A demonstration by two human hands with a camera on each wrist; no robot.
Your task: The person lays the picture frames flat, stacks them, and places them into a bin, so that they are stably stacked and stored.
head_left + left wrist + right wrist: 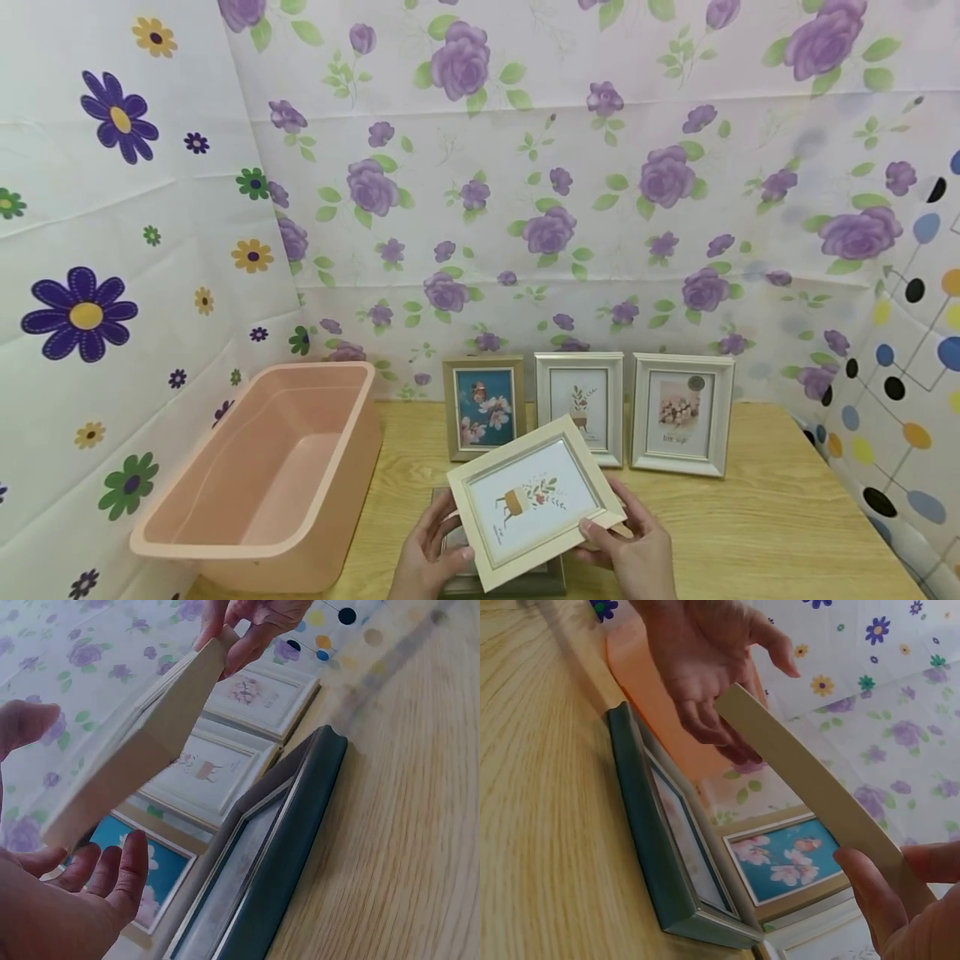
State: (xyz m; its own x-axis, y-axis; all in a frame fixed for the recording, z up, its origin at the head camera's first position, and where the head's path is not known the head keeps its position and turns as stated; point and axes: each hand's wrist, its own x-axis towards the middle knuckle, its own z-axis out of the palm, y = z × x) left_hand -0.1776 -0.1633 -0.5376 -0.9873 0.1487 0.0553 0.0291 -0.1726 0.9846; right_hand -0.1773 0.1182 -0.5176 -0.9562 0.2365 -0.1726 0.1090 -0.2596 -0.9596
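A cream picture frame (536, 500) with a plant drawing hangs tilted in the air. My right hand (633, 542) pinches its right end, thumb on the front and fingers behind; the right wrist view shows that thumb and the frame's narrow edge (802, 772). At the other end is my left hand (431, 550), fingers (112, 877) loosely bent by the frame's lower edge, thumb standing away from it. Whether those fingers touch it I cannot tell. Below lies a dark grey-green picture frame (277, 862), face up on the table and partly hidden in the head view.
Three picture frames lean in a row at the back: a gold one with blossoms (486, 408), a silver one (577, 400) partly covered, and a white-silver one (681, 417). A pink plastic basin (337, 467) stands left on the wooden table (780, 517). Flowered cloth (480, 250) hangs behind.
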